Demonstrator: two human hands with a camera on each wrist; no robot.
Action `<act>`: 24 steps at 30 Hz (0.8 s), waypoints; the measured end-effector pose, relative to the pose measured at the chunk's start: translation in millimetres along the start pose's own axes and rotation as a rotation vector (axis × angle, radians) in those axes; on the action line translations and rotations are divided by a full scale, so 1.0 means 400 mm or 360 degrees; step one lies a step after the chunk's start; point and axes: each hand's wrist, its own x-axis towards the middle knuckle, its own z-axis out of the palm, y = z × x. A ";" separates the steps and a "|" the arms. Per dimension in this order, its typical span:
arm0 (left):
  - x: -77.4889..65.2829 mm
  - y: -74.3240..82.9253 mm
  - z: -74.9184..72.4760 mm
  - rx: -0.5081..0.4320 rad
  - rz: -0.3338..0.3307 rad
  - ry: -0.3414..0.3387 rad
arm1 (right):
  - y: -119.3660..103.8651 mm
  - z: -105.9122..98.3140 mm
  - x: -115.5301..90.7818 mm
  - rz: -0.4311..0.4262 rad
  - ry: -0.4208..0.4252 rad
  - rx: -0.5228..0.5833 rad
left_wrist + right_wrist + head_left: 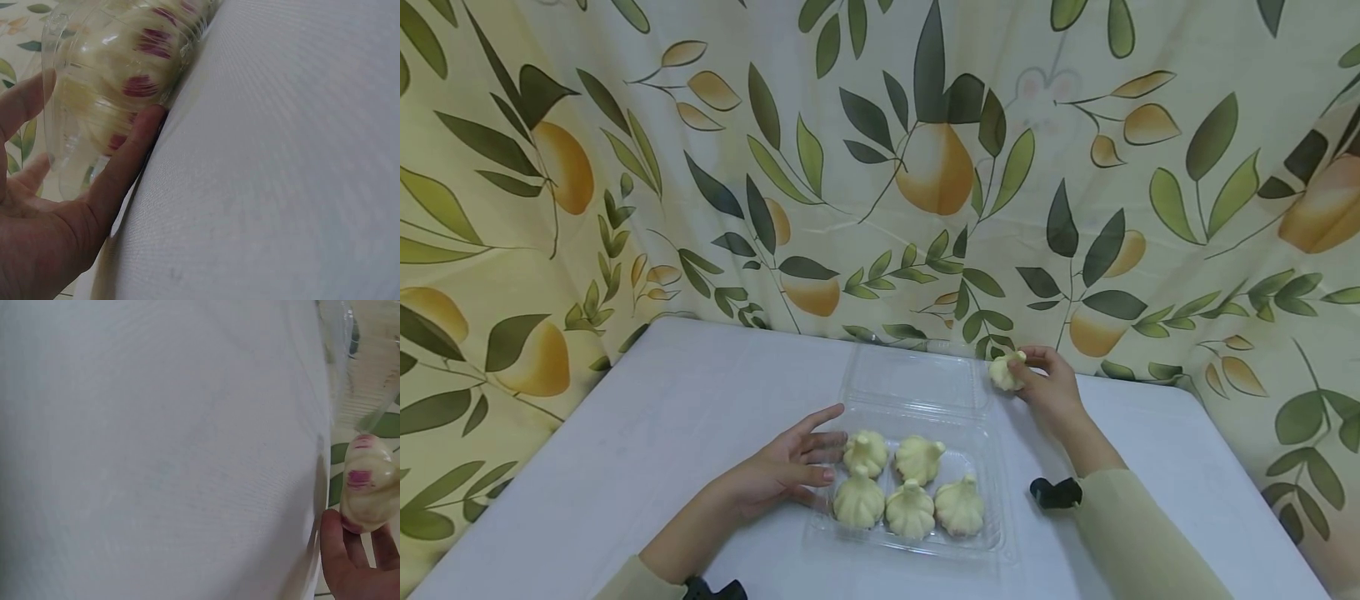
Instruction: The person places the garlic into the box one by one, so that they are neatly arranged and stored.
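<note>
Up by the right side of the raised lid, my right hand [1051, 387] pinches a pale garlic bulb [1006, 372] between thumb and fingers. Purple streaks mark that garlic bulb [365, 487] in the right wrist view. A clear plastic clamshell box [992, 542] stands on the table, its lid [917, 379] folded back away from me. Inside the box sit several garlic bulbs [910, 510], stems mostly upward, in two rows. My left hand [782, 467] rests its fairly straight, spread fingers against the box's left side. In the left wrist view, one finger [134, 140] lies low along the plastic wall.
A white cloth covers the table [700, 400]. Behind it hangs a curtain [865, 192] printed with fruit and leaves, close to the table's far edge. Dark wrist devices [1056, 493] show at both sleeves.
</note>
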 end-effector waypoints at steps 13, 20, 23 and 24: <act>0.003 0.001 0.002 0.0006 -0.0011 0.0016 | -0.002 -0.018 -0.027 0.0131 0.0107 0.0309; 0.002 0.001 0.001 0.0011 -0.0001 0.0012 | -0.005 -0.016 -0.058 0.0185 0.0115 0.0441; 0.001 0.001 0.001 0.0011 -0.0003 0.0014 | -0.010 -0.014 -0.073 0.0193 0.0126 0.0499; 0.001 0.001 0.001 0.0010 -0.0003 0.0014 | -0.011 -0.013 -0.078 0.0188 0.0124 0.0518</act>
